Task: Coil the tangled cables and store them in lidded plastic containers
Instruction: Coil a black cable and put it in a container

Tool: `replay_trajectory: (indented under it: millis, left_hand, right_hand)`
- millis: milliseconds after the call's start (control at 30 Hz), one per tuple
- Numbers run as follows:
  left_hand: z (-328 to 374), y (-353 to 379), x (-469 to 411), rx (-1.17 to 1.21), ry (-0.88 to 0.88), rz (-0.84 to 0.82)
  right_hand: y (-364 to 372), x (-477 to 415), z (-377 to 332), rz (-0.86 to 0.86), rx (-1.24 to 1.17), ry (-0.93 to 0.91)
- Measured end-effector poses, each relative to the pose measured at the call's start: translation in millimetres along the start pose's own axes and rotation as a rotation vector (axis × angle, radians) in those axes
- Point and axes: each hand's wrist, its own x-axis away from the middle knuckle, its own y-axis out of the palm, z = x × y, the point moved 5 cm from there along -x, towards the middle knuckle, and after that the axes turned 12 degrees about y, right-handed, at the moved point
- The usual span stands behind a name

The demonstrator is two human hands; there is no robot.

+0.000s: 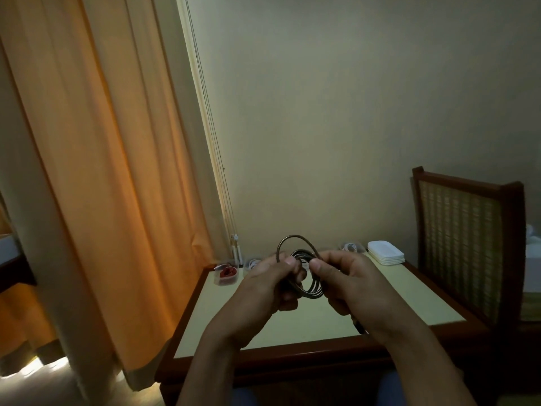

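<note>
Above the bench (298, 326), toward 6 o'clock, the dark cable coil (317, 288) is clamped in the grip of the left hand (263, 284) and right hand (348, 284); loops should be kept even, the tail tucked in.

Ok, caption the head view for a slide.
Left hand and right hand hold a dark coiled cable above the table.
</note>
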Motion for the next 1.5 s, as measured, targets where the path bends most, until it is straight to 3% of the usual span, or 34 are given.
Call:
replay_trajectory:
  millis: [133,333,467,633,733,833,900,967,1033,1167,1300,1500]
  left_hand:
    - [0.4,-0.1,2.1,0.264,0.084,-0.075]
    - [2.2,2.6,3.5,0.187,0.098,-0.115]
    - [1.4,-5.2,3.2,0.119,0.059,-0.056]
    - [2.5,-17.1,0.8,-0.006,0.036,0.033]
    - [5.4,-16.6,2.8,-0.146,0.064,0.024]
    - [3.8,-15.9,6.0,-0.241,0.061,0.033]
    - [3.2,-18.7,7.1,-0.251,0.074,0.052]
    - [2.9,-21.4,6.3,-0.244,0.088,0.056]
    - [4.6,-19.3,4.3,-0.241,0.098,0.033]
    - [5.6,-8.7,-0.5,-0.253,0.101,-0.022]
    - [5.6,-6.1,-2.0,-0.247,0.101,-0.031]
    - [8.9,-7.9,-5.0,-0.222,0.139,-0.019]
  right_hand:
    - [0.8,1.0,-4.6,-0.031,-0.015,-0.041]
    - [-0.9,-0.3,-2.1,-0.085,-0.057,-0.022]
    - [-10.7,-2.5,2.7,-0.075,-0.136,0.027]
    - [-31.8,-7.2,-0.9,0.228,0.359,-0.085]
    - [-32.7,-17.4,2.5,0.295,0.745,-0.105]
    - [-37.7,-25.3,3.8,0.343,0.815,-0.051]
    - [-47.7,-27.1,-1.5,0.439,0.672,-0.062]
    - [-57.6,-28.1,-6.6,0.491,0.291,-0.091]
    - [-59.4,-28.1,-13.1,0.485,-0.027,-0.122]
    - [-42.9,-32.7,-21.9,0.365,-0.443,-0.104]
    - [-28.6,-35.9,-25.9,0.236,-0.65,-0.055]
    - [-6.6,-29.2,-12.9,0.087,-0.769,0.075]
